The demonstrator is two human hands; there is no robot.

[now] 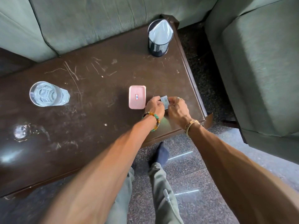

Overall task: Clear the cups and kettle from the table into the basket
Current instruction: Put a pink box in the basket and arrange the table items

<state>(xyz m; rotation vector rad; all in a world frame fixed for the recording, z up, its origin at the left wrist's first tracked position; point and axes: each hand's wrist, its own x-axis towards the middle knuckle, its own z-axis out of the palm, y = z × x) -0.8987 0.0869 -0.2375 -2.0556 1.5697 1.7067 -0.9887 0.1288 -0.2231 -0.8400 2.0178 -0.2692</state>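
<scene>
My left hand [154, 106] and my right hand [177, 109] meet near the right end of the dark wooden table [97, 94]. Both pinch a small grey card-like object [165, 100] between their fingertips, just above the tabletop. A pink rectangular box [137, 97] with a small label lies flat right beside my left hand. A clear drinking glass [47, 94] stands at the left of the table. A black mesh basket [159, 38] with a white liner stands at the far right corner. No kettle is in view.
A wet patch [24, 132] glistens on the table's near left. Green sofa cushions [80, 21] run along the far side, and a green armchair [258, 70] stands to the right. My legs and a dark sock [161, 153] are over the speckled floor.
</scene>
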